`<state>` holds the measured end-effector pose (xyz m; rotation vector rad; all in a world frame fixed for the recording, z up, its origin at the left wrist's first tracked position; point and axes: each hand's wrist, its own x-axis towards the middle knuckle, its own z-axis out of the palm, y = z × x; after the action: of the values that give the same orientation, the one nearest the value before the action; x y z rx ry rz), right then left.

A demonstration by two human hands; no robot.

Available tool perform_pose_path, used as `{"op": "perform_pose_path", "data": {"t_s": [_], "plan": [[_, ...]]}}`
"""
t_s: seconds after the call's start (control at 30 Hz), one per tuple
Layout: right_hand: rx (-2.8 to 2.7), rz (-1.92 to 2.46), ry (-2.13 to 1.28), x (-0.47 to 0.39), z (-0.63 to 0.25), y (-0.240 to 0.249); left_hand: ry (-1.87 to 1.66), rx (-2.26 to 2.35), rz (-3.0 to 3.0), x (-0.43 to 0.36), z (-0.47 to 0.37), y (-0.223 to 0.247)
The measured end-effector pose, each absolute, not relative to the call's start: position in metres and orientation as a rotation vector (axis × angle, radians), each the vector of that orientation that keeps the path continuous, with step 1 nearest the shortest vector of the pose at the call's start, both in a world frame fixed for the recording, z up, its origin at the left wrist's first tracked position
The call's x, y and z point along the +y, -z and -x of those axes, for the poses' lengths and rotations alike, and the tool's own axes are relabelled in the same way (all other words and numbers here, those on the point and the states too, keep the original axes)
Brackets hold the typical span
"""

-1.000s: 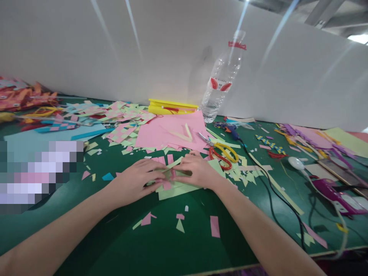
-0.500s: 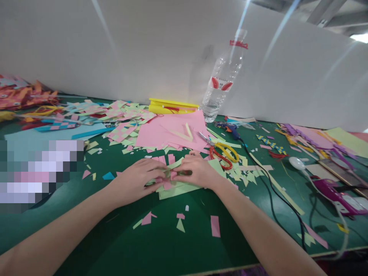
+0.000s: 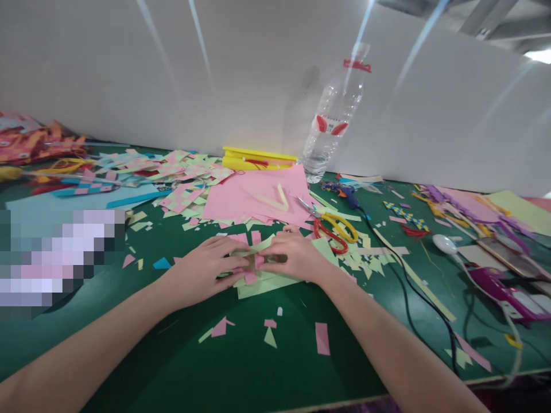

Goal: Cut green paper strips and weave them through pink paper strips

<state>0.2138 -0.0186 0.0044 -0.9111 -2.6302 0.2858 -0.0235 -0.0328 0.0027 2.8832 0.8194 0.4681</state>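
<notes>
A green bench (image 3: 206,373) is strewn with paper scraps (image 3: 374,264). On its left lies a pale blue sheet (image 3: 77,204), and right of that a heap of pink-and-green woven pieces (image 3: 183,169). Toward the far middle are a pink sheet (image 3: 235,201) and a standing clear bottle (image 3: 328,146). Pale green sheets (image 3: 269,284) lie nearer, a pink rectangle (image 3: 322,338) nearer still. A magenta tool (image 3: 491,287) rests on the right.

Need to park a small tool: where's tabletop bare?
Bare green tabletop: between left forearm and right forearm, this side of the pink rectangle; narrowly, between right forearm and black cable. Crowded: from scissors across pink sheet to woven paper pile.
</notes>
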Motion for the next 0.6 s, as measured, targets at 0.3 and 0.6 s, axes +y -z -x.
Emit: {"op": "perform_pose_path", "data": {"t_s": [0.3,0.6], "plan": [[-2.661,0.904,-0.271,-0.018,-0.214,-0.004,-0.499,0.860,-2.884,-0.034,0.023,-0.005],[-2.656,0.894,-0.256,-0.020,-0.214,-0.007,-0.550,0.824,-2.964,-0.031,0.032,-0.015]]}}
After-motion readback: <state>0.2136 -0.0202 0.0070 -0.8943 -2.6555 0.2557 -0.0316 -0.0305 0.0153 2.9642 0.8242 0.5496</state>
